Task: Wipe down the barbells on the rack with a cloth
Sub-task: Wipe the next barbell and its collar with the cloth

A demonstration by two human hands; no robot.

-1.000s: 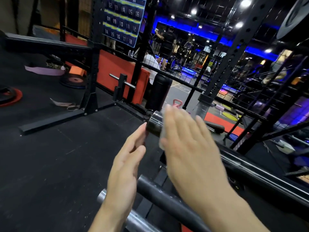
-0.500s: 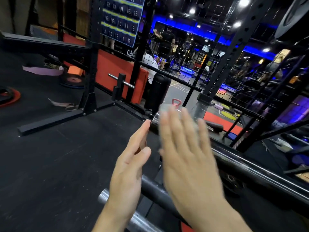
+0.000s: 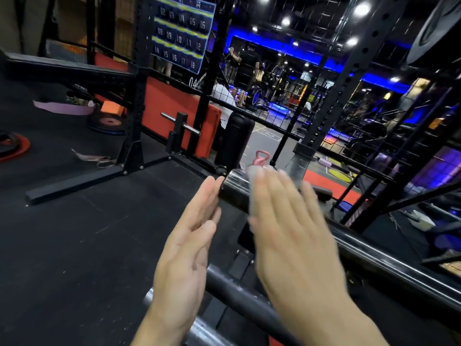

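Both hands are up at the end of the top barbell. The right hand [image 3: 294, 236] lies flat, fingers straight and together, blurred, pressing a thin pale grey cloth [image 3: 252, 193] against the shiny dark steel barbell sleeve [image 3: 233, 189]. Only a strip of that cloth shows, peeking out past the index finger's side and at the fingertips; the rest is hidden under the palm. The left hand [image 3: 189, 243] is open too, fingers straight, palm facing right, its fingertips touching the very end face of the sleeve. Nothing is held in it.

The sleeve belongs to a long black barbell [image 3: 389, 265] running down and to the right, resting on the rack. Below it, nearer the camera, lies a second dark grey matte bar [image 3: 239, 298], passing under both wrists, and lower again a bright silver bar end [image 3: 149, 295] pokes out just beside the left forearm.

Around them: black rubber gym flooring [image 3: 82, 245], a black perforated steel rack upright [image 3: 136, 96] on a flat base foot, a chrome peg [image 3: 180, 123] on a short black post, and a red padded wall panel [image 3: 174, 113] behind. A blue numbered board [image 3: 180, 33] hangs up top. A red kettlebell [image 3: 260, 158] sits beyond the mesh fence, just above the sleeve in view. At far left, a red-rimmed weight plate [image 3: 17, 148] lies on the floor.
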